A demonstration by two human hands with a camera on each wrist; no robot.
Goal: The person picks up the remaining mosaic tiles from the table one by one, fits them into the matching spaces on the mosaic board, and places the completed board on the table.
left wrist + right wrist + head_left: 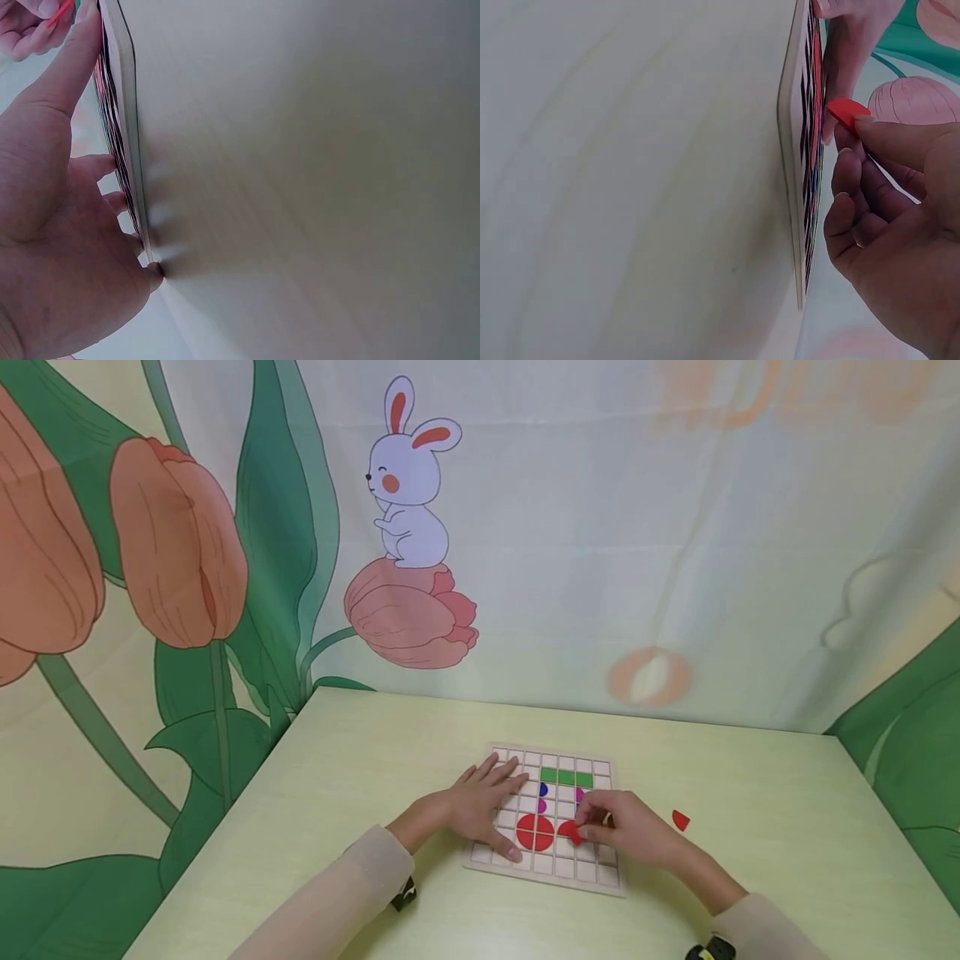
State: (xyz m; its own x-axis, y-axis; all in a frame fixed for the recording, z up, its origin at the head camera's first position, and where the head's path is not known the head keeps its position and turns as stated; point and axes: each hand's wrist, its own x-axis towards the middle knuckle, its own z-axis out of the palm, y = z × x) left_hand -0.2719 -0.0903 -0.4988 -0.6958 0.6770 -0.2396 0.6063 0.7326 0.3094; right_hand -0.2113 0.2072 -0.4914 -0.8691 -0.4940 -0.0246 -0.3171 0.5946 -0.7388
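A square board with a grid of cells (pixel 543 863) lies on the table. My left hand (pixel 480 802) rests on its left side, fingers spread and thumb along the near part. Between the thumb and fingertips of my right hand (pixel 633 828) is a red quarter-circle piece (pixel 846 111), pinched just over the board's right half. Four-part red pieces form a full circle (pixel 527 824) beside the left thumb. Another red piece (pixel 564 829) lies by the right fingertips. Farther up are a green strip (pixel 566 777), a blue piece (pixel 543 790) and magenta pieces (pixel 542 807). The right hand partly covers that side.
One loose red quarter-circle piece (pixel 680 819) lies on the pale table (pixel 787 827), right of the board. Behind the table hangs a cloth backdrop (pixel 540 552) printed with tulips and a rabbit. Dark wrist straps (pixel 405 894) show at both sleeves.
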